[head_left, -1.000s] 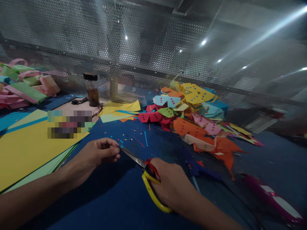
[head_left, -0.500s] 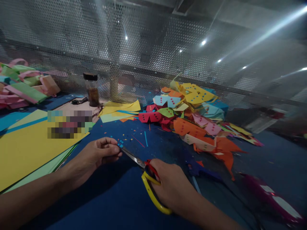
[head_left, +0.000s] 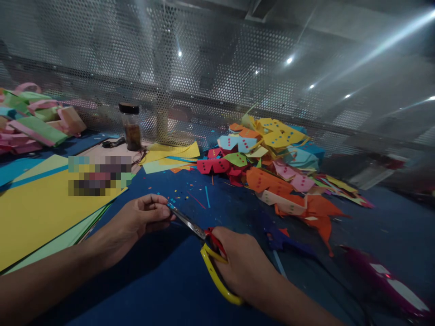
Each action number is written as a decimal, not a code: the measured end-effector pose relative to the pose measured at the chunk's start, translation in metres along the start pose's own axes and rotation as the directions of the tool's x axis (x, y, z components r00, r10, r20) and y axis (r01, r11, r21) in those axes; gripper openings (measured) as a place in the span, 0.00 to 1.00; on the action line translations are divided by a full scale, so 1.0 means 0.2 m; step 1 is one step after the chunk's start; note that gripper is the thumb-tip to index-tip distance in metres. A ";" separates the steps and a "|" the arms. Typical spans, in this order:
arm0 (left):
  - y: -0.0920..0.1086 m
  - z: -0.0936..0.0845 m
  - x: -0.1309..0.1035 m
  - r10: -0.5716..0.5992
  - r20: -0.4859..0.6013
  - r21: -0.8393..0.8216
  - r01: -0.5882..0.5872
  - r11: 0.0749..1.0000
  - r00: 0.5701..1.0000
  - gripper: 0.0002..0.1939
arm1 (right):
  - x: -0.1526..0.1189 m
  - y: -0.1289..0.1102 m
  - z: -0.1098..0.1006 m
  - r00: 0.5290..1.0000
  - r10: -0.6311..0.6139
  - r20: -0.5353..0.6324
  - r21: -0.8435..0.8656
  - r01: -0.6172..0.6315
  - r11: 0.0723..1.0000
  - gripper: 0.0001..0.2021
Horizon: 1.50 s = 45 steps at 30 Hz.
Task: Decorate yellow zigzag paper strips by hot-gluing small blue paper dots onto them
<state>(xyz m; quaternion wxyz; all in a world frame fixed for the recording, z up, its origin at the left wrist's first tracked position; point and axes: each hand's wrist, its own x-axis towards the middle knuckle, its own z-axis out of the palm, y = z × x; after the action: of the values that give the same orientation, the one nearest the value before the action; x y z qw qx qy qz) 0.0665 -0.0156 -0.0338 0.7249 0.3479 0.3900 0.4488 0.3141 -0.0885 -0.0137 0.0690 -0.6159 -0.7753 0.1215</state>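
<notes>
At the left of the frame, the yellow sheet lay over pale green sheets; it seemed whole, so I judged that much paper was not yet used. Right of it, just left of the centre, the left hand had its thumb and fingers pressed together at the tips of the scissors; whether they pinched something thin, I could not tell. Around the centre, small scraps were scattered on the blue table, which suggested that some cutting was already done. The scissors slanted through the lower centre, their blades nearly together, and the right hand was closed around the handles. Toward the right, folded paper pieces, many with dots, were heaped, probably finished or nearly so.
</notes>
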 end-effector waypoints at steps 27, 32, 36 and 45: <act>0.02 0.02 -0.02 0.002 -0.023 0.145 0.001 0.989 1.000 0.16 | 0.01 -0.01 -0.03 0.998 0.046 0.038 -0.020 -0.045 0.999 0.07; 0.03 0.02 -0.03 0.010 -0.010 0.229 -0.008 0.973 1.000 0.13 | 0.01 0.00 -0.02 0.999 0.042 0.025 -0.030 -0.042 0.999 0.06; 0.03 0.02 -0.03 0.000 -0.010 0.226 0.003 0.974 1.000 0.15 | 0.01 0.01 -0.02 0.999 0.028 0.022 -0.038 -0.027 0.999 0.06; 0.02 0.00 -0.03 0.025 -0.019 0.166 -0.022 0.986 1.000 0.15 | 0.01 -0.01 -0.02 1.000 0.027 -0.008 -0.082 -0.028 0.996 0.07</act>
<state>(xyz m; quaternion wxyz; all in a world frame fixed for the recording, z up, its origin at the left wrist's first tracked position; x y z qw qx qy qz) 0.0636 -0.0188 -0.0282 0.6840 0.4069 0.4294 0.4269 0.3131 -0.0859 -0.0093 0.0447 -0.6292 -0.7709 0.0886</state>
